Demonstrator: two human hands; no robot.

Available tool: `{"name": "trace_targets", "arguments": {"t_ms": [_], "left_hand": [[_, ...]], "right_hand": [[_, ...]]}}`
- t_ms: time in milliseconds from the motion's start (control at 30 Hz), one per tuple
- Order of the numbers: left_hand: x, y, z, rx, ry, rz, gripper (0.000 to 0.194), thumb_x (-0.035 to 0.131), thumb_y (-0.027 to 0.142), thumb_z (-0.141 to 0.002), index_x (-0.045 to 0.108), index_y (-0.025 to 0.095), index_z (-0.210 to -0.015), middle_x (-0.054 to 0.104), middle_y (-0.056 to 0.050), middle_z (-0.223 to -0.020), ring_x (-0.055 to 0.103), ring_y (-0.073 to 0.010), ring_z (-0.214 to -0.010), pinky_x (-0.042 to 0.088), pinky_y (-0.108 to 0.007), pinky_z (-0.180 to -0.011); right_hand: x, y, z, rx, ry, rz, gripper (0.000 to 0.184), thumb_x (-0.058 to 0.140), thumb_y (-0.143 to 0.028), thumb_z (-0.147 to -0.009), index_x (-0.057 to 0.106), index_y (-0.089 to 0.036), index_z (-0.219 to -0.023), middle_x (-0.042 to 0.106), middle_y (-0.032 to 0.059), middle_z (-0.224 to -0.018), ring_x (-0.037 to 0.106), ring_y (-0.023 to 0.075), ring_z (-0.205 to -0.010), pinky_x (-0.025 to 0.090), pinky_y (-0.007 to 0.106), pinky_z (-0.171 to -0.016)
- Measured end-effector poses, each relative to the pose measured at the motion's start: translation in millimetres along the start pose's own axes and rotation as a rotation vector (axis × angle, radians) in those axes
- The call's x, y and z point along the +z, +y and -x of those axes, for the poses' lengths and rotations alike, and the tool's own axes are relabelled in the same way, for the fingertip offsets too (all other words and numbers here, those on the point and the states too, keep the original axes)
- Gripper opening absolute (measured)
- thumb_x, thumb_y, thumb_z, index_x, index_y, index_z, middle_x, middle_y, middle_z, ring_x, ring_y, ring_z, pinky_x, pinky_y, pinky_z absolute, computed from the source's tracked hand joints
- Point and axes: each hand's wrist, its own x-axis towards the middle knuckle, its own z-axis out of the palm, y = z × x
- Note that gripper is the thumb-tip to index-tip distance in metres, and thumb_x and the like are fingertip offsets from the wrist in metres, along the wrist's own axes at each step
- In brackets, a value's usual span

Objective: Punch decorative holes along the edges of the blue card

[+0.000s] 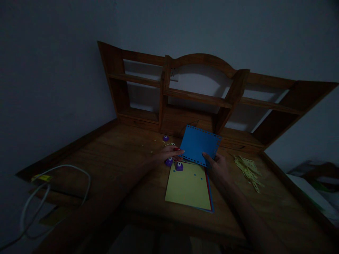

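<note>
A blue sheet of paper (199,144) with punched holes along its edges is held up over the wooden desk (113,165). My left hand (168,153) pinches its lower left corner. My right hand (216,166) grips its lower right edge, thumb on top. Below the sheet lies a yellow sheet (189,187) on top of a stack with red and blue edges showing. Two purple punches (174,164) sit at the yellow sheet's top left corner, just under my left hand. A third purple punch (166,138) stands farther back.
A pile of yellow punched paper strips (249,169) lies to the right on the desk. A wooden shelf unit (201,95) rises at the back. A white cable (53,183) loops at the left edge. The room is dim.
</note>
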Motion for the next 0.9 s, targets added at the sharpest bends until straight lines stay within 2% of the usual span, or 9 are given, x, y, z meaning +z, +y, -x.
{"name": "trace_targets", "arguments": {"t_ms": [200,400,567,900], "left_hand": [[3.3,3.8,3.5,0.02,0.032,0.028,0.047,0.083,0.051,-0.069,0.066,0.013,-0.092,0.075,-0.01,-0.084,0.071,-0.0192,-0.073,0.054,-0.03,-0.072],[5.5,7.1,5.5,0.004,0.057,0.052,0.049,0.085,0.05,-0.067,0.063,0.014,-0.091,0.075,-0.01,-0.084,0.073,-0.0205,-0.074,0.055,-0.03,-0.071],[6.1,6.2,6.4,0.019,0.062,0.07,0.046,0.083,0.048,-0.071,0.06,0.015,-0.093,0.075,-0.01,-0.084,0.073,-0.0204,-0.075,0.056,-0.029,-0.07],[3.9,3.7,2.4,0.045,0.099,0.071,0.049,0.083,0.051,-0.068,0.063,0.014,-0.093,0.074,-0.008,-0.085,0.072,-0.0178,-0.07,0.057,-0.026,-0.065]], "right_hand": [[-1.9,7.0,-3.8,-0.003,0.006,0.001,0.044,0.076,-0.054,-0.076,0.071,-0.016,-0.098,0.075,0.0094,-0.097,0.069,0.0261,-0.079,0.057,0.04,-0.074],[-2.4,4.1,-2.4,-0.006,0.011,0.015,0.041,0.077,-0.054,-0.074,0.071,-0.018,-0.092,0.075,0.0082,-0.094,0.069,0.0253,-0.076,0.057,0.037,-0.07],[-2.0,2.4,-1.8,0.002,0.015,-0.004,0.038,0.077,-0.052,-0.075,0.072,-0.02,-0.095,0.075,0.0074,-0.097,0.07,0.0261,-0.078,0.057,0.038,-0.072],[-1.8,2.9,-4.1,0.005,0.025,0.007,0.037,0.079,-0.054,-0.072,0.072,-0.021,-0.088,0.076,0.0072,-0.093,0.07,0.0285,-0.078,0.058,0.042,-0.072]]}}
